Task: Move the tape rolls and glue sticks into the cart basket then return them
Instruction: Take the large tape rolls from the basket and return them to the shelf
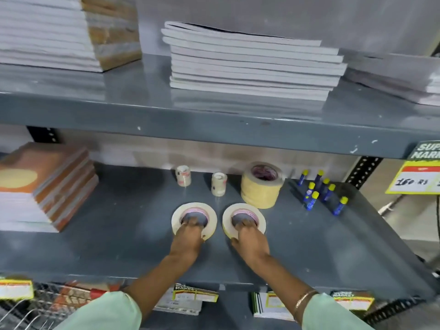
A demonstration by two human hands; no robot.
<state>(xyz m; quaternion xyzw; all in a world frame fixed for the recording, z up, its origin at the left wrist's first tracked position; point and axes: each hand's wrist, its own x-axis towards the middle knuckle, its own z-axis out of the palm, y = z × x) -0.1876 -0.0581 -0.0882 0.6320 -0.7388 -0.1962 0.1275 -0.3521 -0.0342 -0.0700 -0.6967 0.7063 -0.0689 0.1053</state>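
Note:
Two flat cream tape rolls lie side by side on the grey middle shelf [107, 222]. My left hand [188, 239] grips the left tape roll [177, 219], fingers hooked into its core and thumb on the outer rim. My right hand [250, 239] grips the right tape roll [228, 219] the same way. Behind them stand a tall stack of yellow tape [260, 189] and two small clear tape rolls [183, 175] [219, 184]. Several blue glue sticks with yellow caps [319, 192] stand upright at the right of the shelf.
A pile of orange-covered notebooks [47, 184] fills the shelf's left end. The upper shelf [214, 115] overhangs, loaded with white paper stacks [252, 65]. Price tags [414, 177] hang at right. Wire of the cart basket [21, 317] shows at bottom left.

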